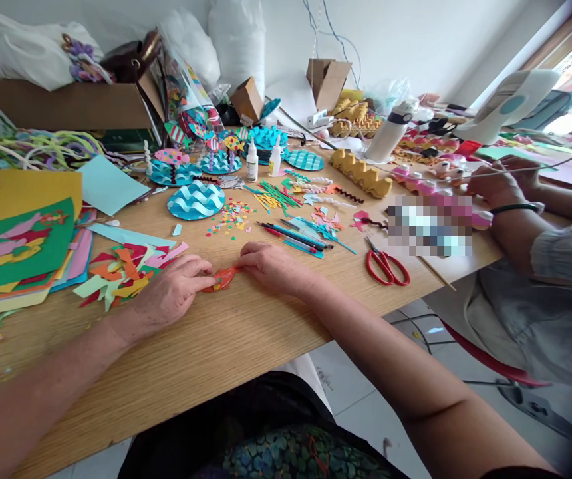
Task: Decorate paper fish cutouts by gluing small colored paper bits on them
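Observation:
A small orange-red paper fish (pixel 222 279) lies on the wooden table between my hands. My left hand (pixel 179 286) presses its fingertips on the left end of the fish. At the other end, the closed fingers of my right hand (pixel 269 266) pinch the orange tip. Coloured paper scraps (pixel 124 269) lie left of my left hand. Beyond the fish are confetti dots (pixel 231 218) and a blue plate with wavy strips (pixel 196 199). Pens (pixel 293 239) rest past my right hand, and red-handled scissors (pixel 386 266) lie to its right.
Glue bottles (pixel 252 163) stand mid-table, near yellow egg-carton strips (pixel 360 174) and a white bottle (pixel 390 133). Coloured sheets (pixel 21 246) are stacked at the left. Another person's hands (pixel 503 183) work at the right, over pink carton pieces.

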Available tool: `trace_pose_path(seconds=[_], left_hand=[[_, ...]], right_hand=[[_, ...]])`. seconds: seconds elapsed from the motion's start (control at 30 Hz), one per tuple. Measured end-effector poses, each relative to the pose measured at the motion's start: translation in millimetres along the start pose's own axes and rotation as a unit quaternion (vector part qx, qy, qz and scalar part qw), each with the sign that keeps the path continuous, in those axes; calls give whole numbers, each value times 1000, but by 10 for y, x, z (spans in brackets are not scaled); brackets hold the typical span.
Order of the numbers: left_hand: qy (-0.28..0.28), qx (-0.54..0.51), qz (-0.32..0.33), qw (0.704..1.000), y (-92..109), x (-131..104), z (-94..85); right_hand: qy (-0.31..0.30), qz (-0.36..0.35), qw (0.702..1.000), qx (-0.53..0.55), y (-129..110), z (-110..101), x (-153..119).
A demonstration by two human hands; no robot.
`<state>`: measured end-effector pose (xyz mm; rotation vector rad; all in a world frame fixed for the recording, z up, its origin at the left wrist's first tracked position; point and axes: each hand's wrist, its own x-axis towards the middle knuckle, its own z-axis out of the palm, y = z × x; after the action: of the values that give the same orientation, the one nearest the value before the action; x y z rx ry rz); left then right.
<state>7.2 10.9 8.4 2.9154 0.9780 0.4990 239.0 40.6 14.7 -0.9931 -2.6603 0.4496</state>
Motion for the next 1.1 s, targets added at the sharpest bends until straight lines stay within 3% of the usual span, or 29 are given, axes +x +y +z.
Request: trace_pose_path(seconds=[0.27,0.57,0.87,1.0,1.1], left_hand=[[20,-71,-30,997,-62,5,18],[17,-35,-27,999,22,-109,-60],[16,-13,-14,1000,112,-264,1],[18,-10,-18,1000,105,-265,4],[24,-10,-15,1000,110,-266,12]], right_hand=[[2,-3,1000,-5,-1,4,9],[0,-3,1000,-7,-15,-11,-2],[9,-15,1000,20,8,-37,1],[66,-17,998,10,-124,-146,-33],[53,-20,998,15,-292,-180,-16]])
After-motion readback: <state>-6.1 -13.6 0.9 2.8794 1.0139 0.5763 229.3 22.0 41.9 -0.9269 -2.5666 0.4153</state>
